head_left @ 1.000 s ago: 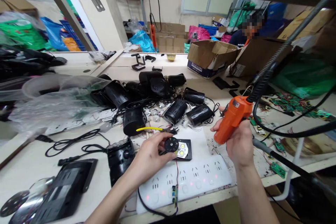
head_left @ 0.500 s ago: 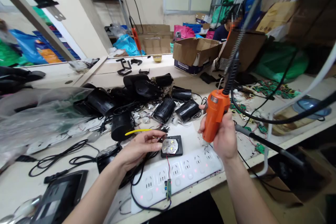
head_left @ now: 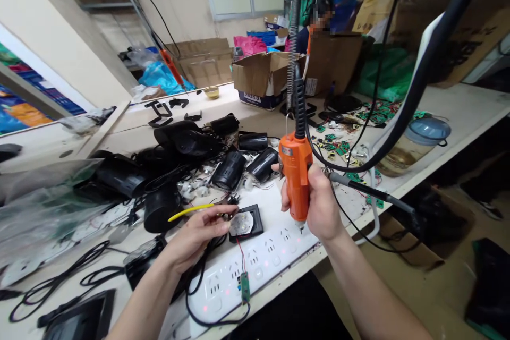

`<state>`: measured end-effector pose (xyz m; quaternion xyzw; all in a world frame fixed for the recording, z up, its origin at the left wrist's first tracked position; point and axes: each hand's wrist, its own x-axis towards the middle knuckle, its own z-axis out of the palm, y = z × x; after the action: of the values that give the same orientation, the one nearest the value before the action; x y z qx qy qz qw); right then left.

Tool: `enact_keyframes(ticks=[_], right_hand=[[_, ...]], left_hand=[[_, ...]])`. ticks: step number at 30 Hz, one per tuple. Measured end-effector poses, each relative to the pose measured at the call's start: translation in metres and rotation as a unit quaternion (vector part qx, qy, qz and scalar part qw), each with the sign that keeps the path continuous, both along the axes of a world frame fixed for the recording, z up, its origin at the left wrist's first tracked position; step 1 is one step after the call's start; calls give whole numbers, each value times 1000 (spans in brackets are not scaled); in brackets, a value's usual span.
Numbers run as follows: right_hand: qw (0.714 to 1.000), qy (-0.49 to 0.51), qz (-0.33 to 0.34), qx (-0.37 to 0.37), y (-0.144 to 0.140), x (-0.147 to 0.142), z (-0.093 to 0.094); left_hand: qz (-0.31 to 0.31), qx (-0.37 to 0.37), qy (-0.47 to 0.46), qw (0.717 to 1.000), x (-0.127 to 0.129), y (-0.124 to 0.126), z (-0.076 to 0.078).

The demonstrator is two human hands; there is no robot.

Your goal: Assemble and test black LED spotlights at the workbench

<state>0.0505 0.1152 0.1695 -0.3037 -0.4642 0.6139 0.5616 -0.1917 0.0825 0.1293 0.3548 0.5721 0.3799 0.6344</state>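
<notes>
Wrapped firmly around the orange electric screwdriver, the right hand holds the tool upright with its bit pointing down, just right of the black square LED module. That upright hold looks suited to the coiled cable that rises from the tool's top to the shelf above, taking some of the weight. The bit tip hangs over the white power strip, clear of the module and not yet on any screw.

Left hand lies palm up just left of the LED module, fingers loosely curled, the fingertips pinching some small dark piece at the module's near-left corner; what the piece is I cannot tell. Holding there seems meant to steady the module flat on the bench. A yellow-handled tool lies just beyond the module's left side, above the fingers. A red wire runs from the module toward the person, across the power strip, to a small green circuit board.

Beyond the module, a heap of black cylindrical lamp housings with tangled leads covers the bench. Farther back from the module stands an open cardboard box, and another person sits behind it.
</notes>
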Motion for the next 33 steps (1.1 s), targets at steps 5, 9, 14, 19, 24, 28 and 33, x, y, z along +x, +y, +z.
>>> enact_keyframes(ticks=[5, 9, 14, 19, 24, 28, 33], right_hand=[[1000, 2, 13, 5, -10, 0, 3], [1000, -1, 21, -1, -19, 2, 6], [1000, -13, 12, 10, -26, 6, 6], [1000, -20, 6, 10, -29, 10, 5], [1000, -12, 1, 1, -31, 12, 6], [1000, -7, -4, 2, -32, 13, 7], [1000, -8, -9, 11, -32, 13, 9]], left_hand=[[-18, -19, 16, 1000, 1, 1, -2], [-23, 3, 53, 998, 4, 2, -1], [-20, 42, 88, 995, 8, 1, 1], [-22, 46, 97, 994, 10, 0, 0], [-34, 56, 116, 991, 11, -1, -2], [-43, 36, 116, 992, 11, -1, -1], [-41, 39, 126, 990, 11, 1, -1]])
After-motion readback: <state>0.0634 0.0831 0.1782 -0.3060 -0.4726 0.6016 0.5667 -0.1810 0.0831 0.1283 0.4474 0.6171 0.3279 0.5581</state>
